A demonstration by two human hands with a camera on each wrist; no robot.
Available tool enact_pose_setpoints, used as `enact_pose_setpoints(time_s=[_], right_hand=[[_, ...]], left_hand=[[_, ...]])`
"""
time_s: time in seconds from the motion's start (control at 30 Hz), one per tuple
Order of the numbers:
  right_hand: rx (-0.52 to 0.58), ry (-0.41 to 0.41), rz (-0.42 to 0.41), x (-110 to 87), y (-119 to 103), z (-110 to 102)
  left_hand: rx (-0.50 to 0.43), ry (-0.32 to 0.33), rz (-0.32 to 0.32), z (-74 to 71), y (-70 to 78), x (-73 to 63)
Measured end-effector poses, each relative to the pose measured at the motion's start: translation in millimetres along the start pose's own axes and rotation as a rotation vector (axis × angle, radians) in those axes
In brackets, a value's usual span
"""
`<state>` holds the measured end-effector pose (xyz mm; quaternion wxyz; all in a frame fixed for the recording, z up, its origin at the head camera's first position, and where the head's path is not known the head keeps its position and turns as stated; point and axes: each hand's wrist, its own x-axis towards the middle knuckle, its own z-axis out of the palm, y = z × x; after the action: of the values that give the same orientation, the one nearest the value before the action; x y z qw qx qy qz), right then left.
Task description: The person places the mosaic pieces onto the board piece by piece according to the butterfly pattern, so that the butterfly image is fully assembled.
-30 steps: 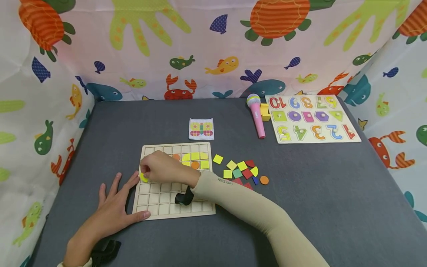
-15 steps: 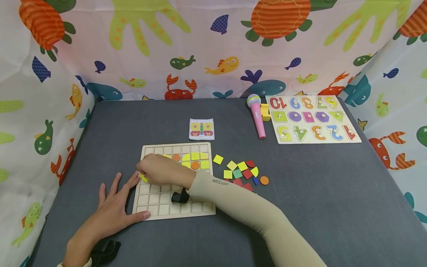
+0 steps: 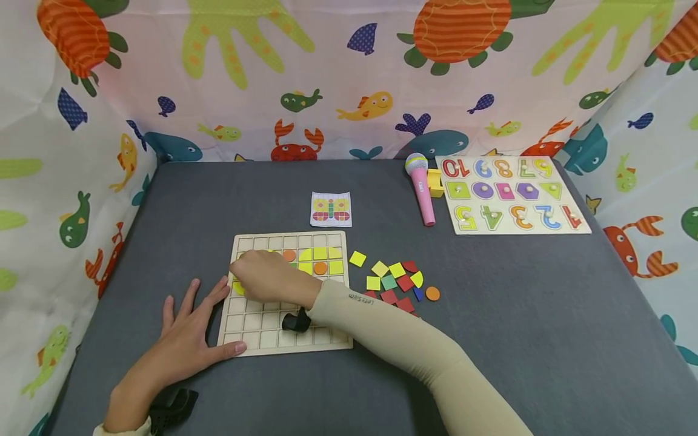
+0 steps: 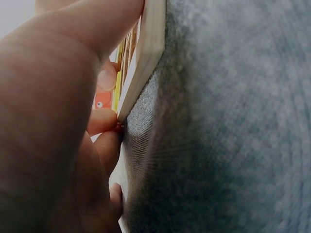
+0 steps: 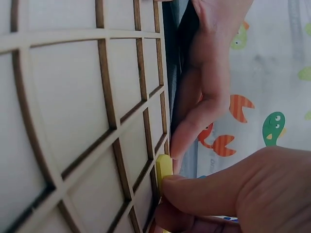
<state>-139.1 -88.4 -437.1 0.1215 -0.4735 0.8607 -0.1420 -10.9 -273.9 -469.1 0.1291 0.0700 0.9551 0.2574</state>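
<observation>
A wooden grid board (image 3: pixel 252 340) lies on the grey table, with yellow, orange and green tiles in its far rows. Over its left side, my right hand (image 3: pixel 267 277) is bent down and pinches a yellow tile (image 5: pixel 164 170) with a rounded edge at an edge cell. Its fingertips are mostly hidden in the head view; in the right wrist view the thumb lies against the tile. My left hand (image 3: pixel 185 345) is spread beside the board, its thumb on the near left corner and its index fingertip at the left edge.
Loose coloured tiles (image 3: pixel 389 282) lie right of the board. Behind it is a small butterfly picture card (image 3: pixel 331 209). A pink toy microphone (image 3: pixel 422 194), a yellow block (image 3: pixel 435 183) and a number puzzle board (image 3: pixel 512 195) stand at the back right. A printed cloth (image 3: pixel 327 66) surrounds the table.
My right hand has shifted slightly and turned further down over the yellow tile, hiding its fingertips. The left hand keeps its place at the board's edge.
</observation>
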Motion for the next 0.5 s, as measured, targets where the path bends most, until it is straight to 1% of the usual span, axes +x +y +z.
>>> enact_pose_setpoints(time_s=[0.2, 0.3, 0.4, 0.5], right_hand=[[-0.011, -0.007, 0.0, -3.0, 4.6, -0.3], [-0.003, -0.001, 0.013, -8.9, 10.0, -3.3], [0.05, 0.039, 0.017, -20.1, 20.9, -12.1], [0.158, 0.096, -0.015, -36.6, 36.0, -24.9]], left_hand=[[0.007, -0.003, -0.001, 1.8, -0.2, 2.2], [-0.001, -0.005, 0.003, 2.8, -1.0, 2.4], [-0.006, -0.004, 0.005, 3.1, -1.7, 2.0], [-0.004, -0.001, 0.001, 2.6, -2.1, 1.1]])
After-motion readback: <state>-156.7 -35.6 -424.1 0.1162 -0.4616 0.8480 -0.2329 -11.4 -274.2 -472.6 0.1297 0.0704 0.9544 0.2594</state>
